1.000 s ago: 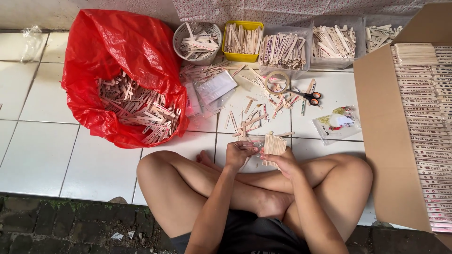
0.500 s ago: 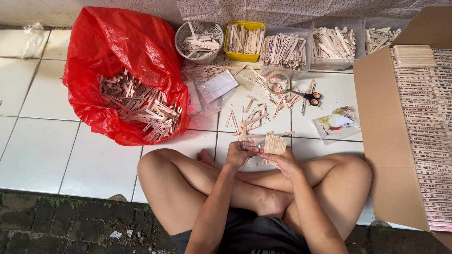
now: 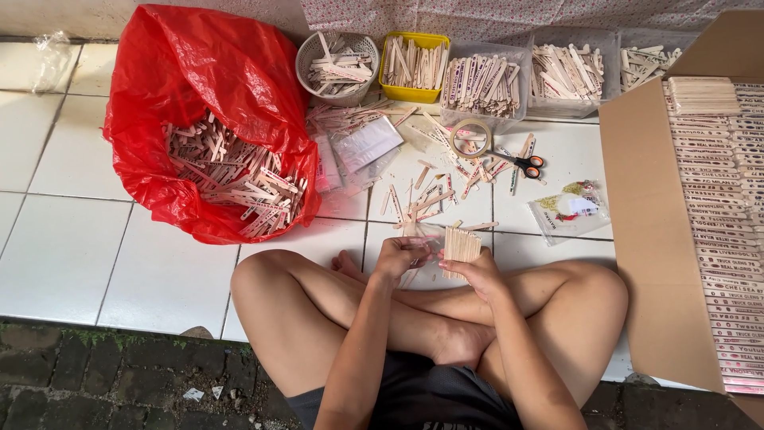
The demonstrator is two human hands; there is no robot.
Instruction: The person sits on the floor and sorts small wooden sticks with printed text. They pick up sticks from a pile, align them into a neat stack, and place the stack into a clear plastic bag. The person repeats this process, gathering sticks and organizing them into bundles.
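I sit cross-legged on white floor tiles. My right hand (image 3: 481, 275) grips a fanned bundle of flat wooden sticks (image 3: 461, 243), held upright above my shins. My left hand (image 3: 399, 258) is closed on a small clear plastic bag (image 3: 422, 232) right beside the bundle. Loose wooden sticks (image 3: 426, 199) lie scattered on the tiles just beyond both hands.
A red plastic bag (image 3: 171, 80) full of sticks lies at the left. A round grey basket (image 3: 338, 64), a yellow tub (image 3: 411, 65) and clear tubs (image 3: 485, 80) of sticks line the far wall. Tape roll (image 3: 470, 137), scissors (image 3: 521, 162), clear packets (image 3: 366, 145). An open cardboard box (image 3: 652, 239) of packed sticks stands right.
Both hands stay close together over my legs; the stick bundle and the small bag have shifted only slightly between frames.
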